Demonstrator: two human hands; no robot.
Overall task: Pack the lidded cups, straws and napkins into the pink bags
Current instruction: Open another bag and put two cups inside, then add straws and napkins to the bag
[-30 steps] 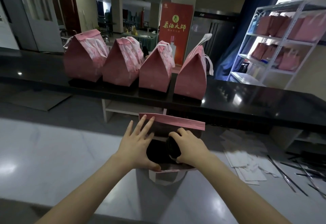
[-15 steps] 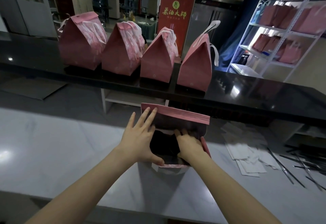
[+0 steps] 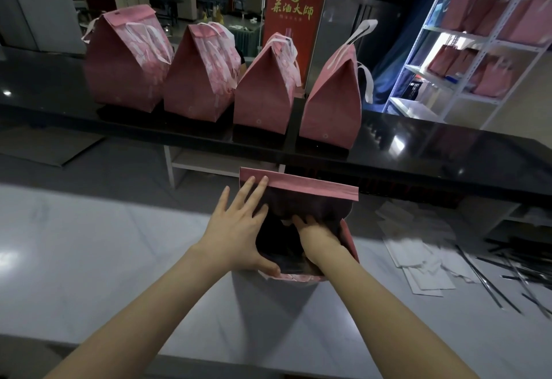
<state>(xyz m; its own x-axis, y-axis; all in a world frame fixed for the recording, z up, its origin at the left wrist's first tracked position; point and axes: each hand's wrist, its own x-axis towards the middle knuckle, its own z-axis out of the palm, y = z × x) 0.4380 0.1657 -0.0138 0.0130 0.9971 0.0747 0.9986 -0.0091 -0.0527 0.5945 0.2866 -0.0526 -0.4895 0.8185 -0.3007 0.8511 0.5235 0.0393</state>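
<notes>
An open pink bag (image 3: 313, 189) stands on the grey table (image 3: 89, 244), its far flap upright. My left hand (image 3: 239, 229) lies spread on the bag's left side, with the thumb hooked over the near rim. My right hand (image 3: 316, 235) reaches down into the dark inside of the bag, its fingers curled over a dark-lidded cup that is almost fully hidden. White napkins (image 3: 424, 271) lie scattered on the table to the right. Black wrapped straws (image 3: 507, 271) are strewn just beyond them.
Several closed pink bags (image 3: 125, 62) with white ribbon handles stand in a row on the black counter (image 3: 448, 151) behind the table. A white shelf rack (image 3: 448, 86) at the right holds more pink bags. A red banner (image 3: 294, 14) stands behind the counter.
My right hand has sunk from the bag's mouth down inside it with the dark-lidded cup. My left hand has stayed on the bag's left side. The view tilted down slightly.
</notes>
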